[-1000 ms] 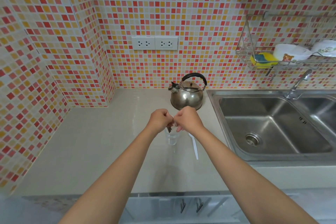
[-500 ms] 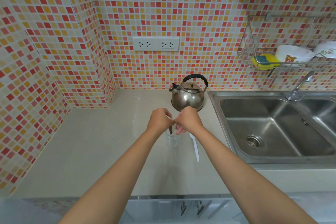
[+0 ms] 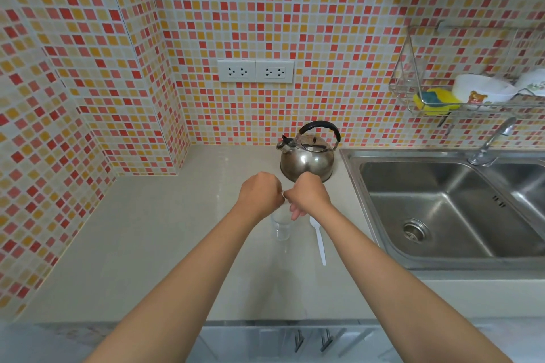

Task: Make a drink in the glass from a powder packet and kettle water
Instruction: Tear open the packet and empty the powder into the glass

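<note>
Countertop: glass directly beneath curled fingers.

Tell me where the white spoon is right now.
The white spoon lies flat on the counter, just right of the glass, between it and the sink.

A home kitchen: a steel sink sunk into a pale worktop, its tap behind it, a wire dish rack above, a kettle just left, mosaic tiles behind.
</note>
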